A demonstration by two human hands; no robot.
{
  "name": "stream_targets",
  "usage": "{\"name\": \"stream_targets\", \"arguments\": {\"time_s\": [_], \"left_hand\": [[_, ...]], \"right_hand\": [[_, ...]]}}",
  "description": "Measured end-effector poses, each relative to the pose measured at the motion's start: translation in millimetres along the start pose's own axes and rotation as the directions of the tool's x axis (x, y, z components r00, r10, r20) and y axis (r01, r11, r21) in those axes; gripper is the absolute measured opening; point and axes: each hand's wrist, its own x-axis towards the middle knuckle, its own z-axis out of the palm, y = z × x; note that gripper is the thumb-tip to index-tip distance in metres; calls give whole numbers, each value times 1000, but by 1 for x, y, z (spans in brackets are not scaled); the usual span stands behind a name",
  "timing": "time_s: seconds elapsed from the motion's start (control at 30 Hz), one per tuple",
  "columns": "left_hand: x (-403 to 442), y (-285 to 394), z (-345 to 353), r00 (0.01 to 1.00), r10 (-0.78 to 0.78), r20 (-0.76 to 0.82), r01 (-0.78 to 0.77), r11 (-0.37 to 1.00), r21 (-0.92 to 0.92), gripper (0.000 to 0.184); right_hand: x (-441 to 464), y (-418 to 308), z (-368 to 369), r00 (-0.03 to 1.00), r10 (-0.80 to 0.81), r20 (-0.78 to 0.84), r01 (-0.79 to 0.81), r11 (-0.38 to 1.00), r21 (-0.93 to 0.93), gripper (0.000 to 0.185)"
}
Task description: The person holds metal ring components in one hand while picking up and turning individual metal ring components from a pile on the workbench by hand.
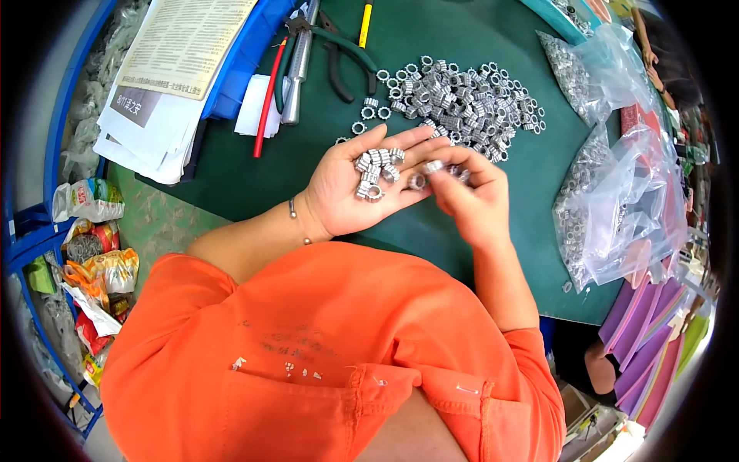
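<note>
My left hand [346, 181] lies palm up above the green table [254, 181], its fingers stretched out to the right. On its palm rest several small silver metal rings [375, 171]. My right hand [473, 192] is beside those fingertips, thumb and fingers bent around a few more rings [435, 168]; motion blurs this spot. Just beyond both hands spreads a large pile of the same silver rings [469, 104], with a few loose ones at its left edge.
Black-handled pliers [339, 69], a red pencil [269, 100] and a metal rod [299, 85] lie at the upper left, near papers [165, 85] and a blue tray [239, 69]. Clear bags of rings [581, 208] line the right side. Another person's hand [653, 69] shows at the upper right.
</note>
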Motion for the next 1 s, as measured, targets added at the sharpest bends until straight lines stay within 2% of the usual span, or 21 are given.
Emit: {"name": "stream_targets", "arguments": {"time_s": [0.07,0.1,0.13,0.2,0.23,0.27,0.33,0.4,0.47,0.5,0.53,0.57,0.6,0.67,0.73,0.77,0.8,0.83,0.87,0.97,1.0], "left_hand": [[1,-1,-1,1000,-13,13,14,999,-42,54],[1,0,0,999,-20,36,22,999,-43,54],[1,0,0,999,-22,37,24,999,-43,54],[1,0,0,1000,-5,17,5,1000,-23,54],[1,0,0,1000,-6,16,6,1000,-22,54],[1,0,1,1000,-5,20,6,1000,-28,55],[1,0,1,1000,-6,23,7,999,-32,55],[1,1,1,998,-1,55,-1,999,45,55],[2,1,0,999,-9,49,7,999,48,56],[1,0,1,999,-4,45,2,999,41,56],[0,0,2,999,2,39,-4,999,33,56],[1,0,3,999,14,32,-15,999,38,56],[1,-1,3,1000,12,29,-13,999,41,56],[0,-2,3,1000,9,27,-9,1000,24,56],[0,-3,3,1000,-6,28,5,1000,29,56],[1,-4,3,999,-19,30,18,999,32,56],[2,-4,3,999,-22,29,21,999,34,56],[2,-4,2,999,-25,22,24,999,31,56],[2,-4,1,1000,-26,16,26,999,27,56],[2,-3,1,1000,7,10,-8,997,82,56],[2,-2,1,1000,16,17,-17,996,83,56]], "right_hand": [[4,-1,-14,993,88,83,-116,893,436,7],[4,-3,-12,998,45,53,-67,839,540,7],[3,0,-16,998,45,51,-66,839,540,7],[1,8,-29,992,-36,124,-18,911,413,7],[-3,5,-28,997,40,66,-55,965,257,10],[-5,1,-14,996,-65,-63,55,987,-153,17],[-3,1,-8,940,-308,150,338,768,-544,22],[-2,9,-5,916,-312,251,401,697,-595,19],[1,22,-11,950,-254,181,307,862,-403,16],[-1,18,-15,989,-63,136,75,994,-83,14],[-2,14,-17,978,134,160,-172,952,252,14],[-2,19,-21,972,88,219,-185,861,474,13],[0,19,-26,948,51,313,-246,741,625,14],[3,13,-21,964,-57,259,-137,727,673,12],[3,6,-21,978,-16,208,-87,874,478,11],[3,5,-15,990,-68,127,37,972,230,9],[2,3,-3,989,-138,60,141,989,-42,9],[6,10,-1,948,-305,85,317,907,-277,12],[6,7,2,921,-364,141,384,784,-487,16],[4,13,8,883,-429,189,449,656,-607,22],[4,13,8,883,-429,189,449,656,-606,22]]}}
